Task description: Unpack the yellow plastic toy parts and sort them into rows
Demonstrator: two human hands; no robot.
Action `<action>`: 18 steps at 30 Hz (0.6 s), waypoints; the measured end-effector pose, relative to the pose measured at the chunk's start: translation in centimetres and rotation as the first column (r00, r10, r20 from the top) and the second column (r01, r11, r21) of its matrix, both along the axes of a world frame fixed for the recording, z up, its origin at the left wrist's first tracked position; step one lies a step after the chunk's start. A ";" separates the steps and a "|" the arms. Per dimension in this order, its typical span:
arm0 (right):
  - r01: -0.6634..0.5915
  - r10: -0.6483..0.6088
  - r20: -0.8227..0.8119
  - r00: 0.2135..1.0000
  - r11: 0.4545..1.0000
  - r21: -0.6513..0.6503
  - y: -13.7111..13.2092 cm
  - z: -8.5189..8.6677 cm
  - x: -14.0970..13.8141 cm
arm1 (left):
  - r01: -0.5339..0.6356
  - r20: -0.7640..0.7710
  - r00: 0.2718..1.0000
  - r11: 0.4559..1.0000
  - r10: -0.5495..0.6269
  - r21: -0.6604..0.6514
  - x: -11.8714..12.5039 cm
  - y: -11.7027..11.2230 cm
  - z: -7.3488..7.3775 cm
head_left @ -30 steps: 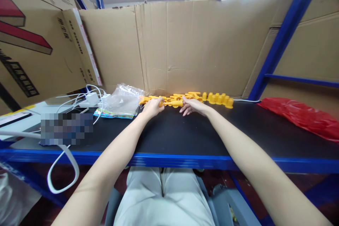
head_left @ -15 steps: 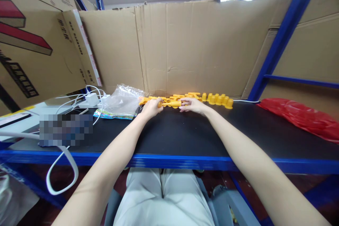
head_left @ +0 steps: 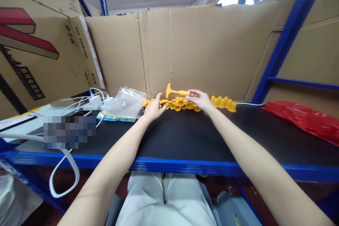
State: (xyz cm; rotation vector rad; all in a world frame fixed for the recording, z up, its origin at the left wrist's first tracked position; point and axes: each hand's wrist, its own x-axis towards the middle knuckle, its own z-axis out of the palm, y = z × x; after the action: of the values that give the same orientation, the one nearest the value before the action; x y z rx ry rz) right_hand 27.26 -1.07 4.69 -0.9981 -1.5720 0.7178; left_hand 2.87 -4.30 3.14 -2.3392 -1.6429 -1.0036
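Observation:
A row of yellow plastic parts (head_left: pixel 182 105) lies at the back of the black shelf surface (head_left: pixel 185 137), against the cardboard wall. My right hand (head_left: pixel 200 99) is closed on one yellow T-shaped piece (head_left: pixel 176 92) and holds it just above the row. My left hand (head_left: pixel 153 107) rests at the left end of the row with its fingers stretched out, touching the parts. More yellow pieces (head_left: pixel 224 102) sit to the right of my right hand.
A crumpled clear plastic bag (head_left: pixel 124 102) lies left of the parts on a colourful sheet. White chargers and cables (head_left: pixel 92 101) are further left. A red plastic bag (head_left: pixel 304 120) lies at the right. Cardboard (head_left: pixel 201 49) walls the back; blue rack posts (head_left: pixel 286 39) stand right.
My right hand has lifted a yellow T-shaped piece off the row. My left hand has let go of the part it gripped and opened.

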 end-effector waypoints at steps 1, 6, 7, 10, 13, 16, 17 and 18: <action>0.065 -0.065 0.004 0.998 0.996 0.059 0.4 0.3 0.1 | -0.001 -0.009 1.000 1.000 0.001 -0.007 0.0 0.1 -0.1; 0.264 -0.395 0.336 0.855 0.889 0.374 1.0 1.5 -0.7 | -0.022 -0.102 0.995 0.996 0.013 -0.088 -0.2 0.5 -0.3; 0.252 -0.450 0.442 0.776 0.863 0.437 0.9 1.6 -1.1 | -0.026 -0.112 0.994 0.995 0.015 -0.093 -0.3 0.6 -0.4; 0.170 -0.565 0.682 0.465 0.813 0.557 0.4 1.3 -2.2 | -0.023 -0.131 0.991 0.996 0.011 -0.089 -0.2 0.5 -0.3; 0.150 -0.608 0.753 0.251 0.793 0.590 0.3 0.7 -2.9 | -0.030 -0.151 0.988 0.995 0.015 -0.095 0.0 0.3 -0.1; 0.177 -0.628 0.758 0.178 0.778 0.603 0.5 0.1 -2.8 | -0.037 -0.166 0.986 0.994 0.020 -0.102 0.1 0.1 0.0; 0.185 -0.630 0.758 0.169 0.776 0.603 0.5 -0.1 -2.7 | -0.039 -0.166 0.986 0.994 0.021 -0.104 0.1 0.0 0.0; 0.194 -0.630 0.759 0.166 0.775 0.601 0.6 -0.3 -2.6 | -0.039 -0.165 0.986 0.994 0.021 -0.106 0.1 0.0 0.0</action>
State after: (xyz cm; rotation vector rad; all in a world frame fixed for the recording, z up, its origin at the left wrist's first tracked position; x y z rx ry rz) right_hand 24.67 -0.48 4.40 -1.6118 -2.1090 -0.8364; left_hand 2.97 -4.28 3.11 -2.3838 -1.7035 -0.7110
